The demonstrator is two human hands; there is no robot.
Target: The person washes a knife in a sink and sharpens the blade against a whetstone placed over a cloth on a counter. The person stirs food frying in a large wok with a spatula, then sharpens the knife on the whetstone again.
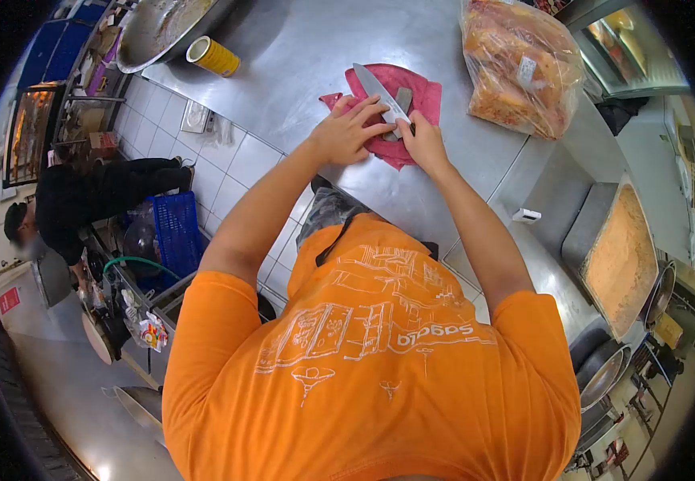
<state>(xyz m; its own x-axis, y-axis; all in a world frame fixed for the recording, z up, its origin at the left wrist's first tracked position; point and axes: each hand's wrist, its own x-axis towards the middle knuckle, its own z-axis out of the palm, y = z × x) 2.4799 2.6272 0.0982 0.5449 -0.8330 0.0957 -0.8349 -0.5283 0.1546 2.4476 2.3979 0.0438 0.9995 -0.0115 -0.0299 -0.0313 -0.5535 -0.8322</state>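
Note:
On the steel table, a red cloth (425, 92) lies under a grey sharpening stone (402, 99). A knife (373, 85) rests at an angle across the stone, its tip toward the upper left. My left hand (350, 131) is spread, with its fingertips laid on the blade. The knife's handle end is in my right hand (423, 143), whose fingers are closed round it and mostly cover it.
A yellow can (213, 57) and a large metal pan (163, 32) are at the upper left. A bag of raw meat (521, 68) lies right of the cloth. A breadcrumb-like tray (621, 260) sits far right. Another person (83, 204) bends at the left.

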